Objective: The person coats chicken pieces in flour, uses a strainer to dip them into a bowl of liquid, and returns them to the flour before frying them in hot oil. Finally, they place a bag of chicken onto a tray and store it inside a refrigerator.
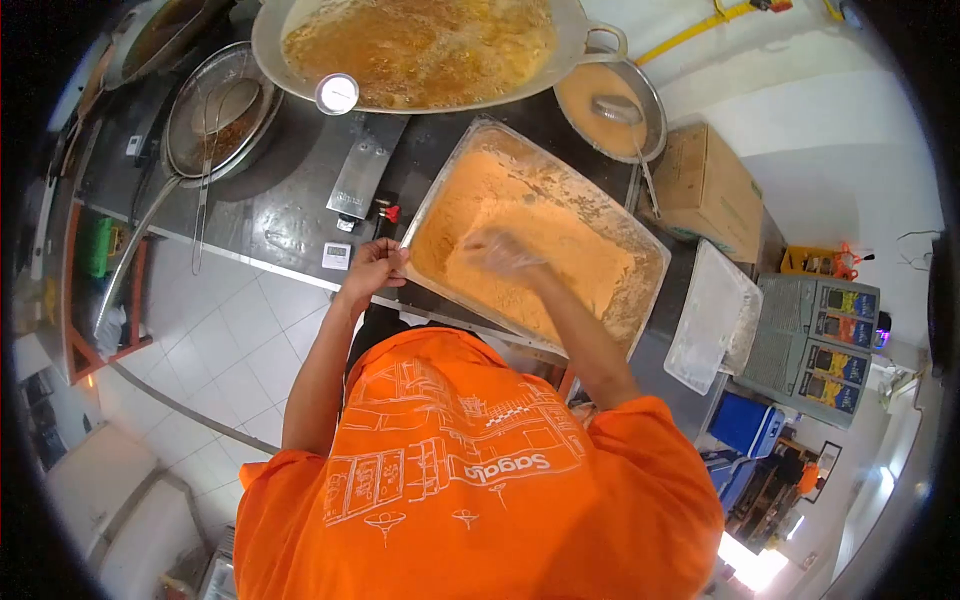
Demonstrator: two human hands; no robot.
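Observation:
A rectangular tub (655, 290) of orange-tinted flour (560, 235) stands on the dark counter in front of me. My left hand (378, 268) is at its near left corner, fingers closed on the rim. Inside the tub, my right hand (500, 252) is low over the flour, apparently in a thin clear glove. Motion smears its fingers, so I cannot tell what they hold. Clumps of flour stick to the tub's right and far walls.
A wide pan of bubbling oil (420, 50) with a dial thermometer (337, 94) stands beyond the tub. A bowl of orange batter (590, 95) holds a ladle. Strainers (225, 115) lie left, near a small timer (336, 256). At right are a cardboard box (705, 190) and a whitish container (705, 315).

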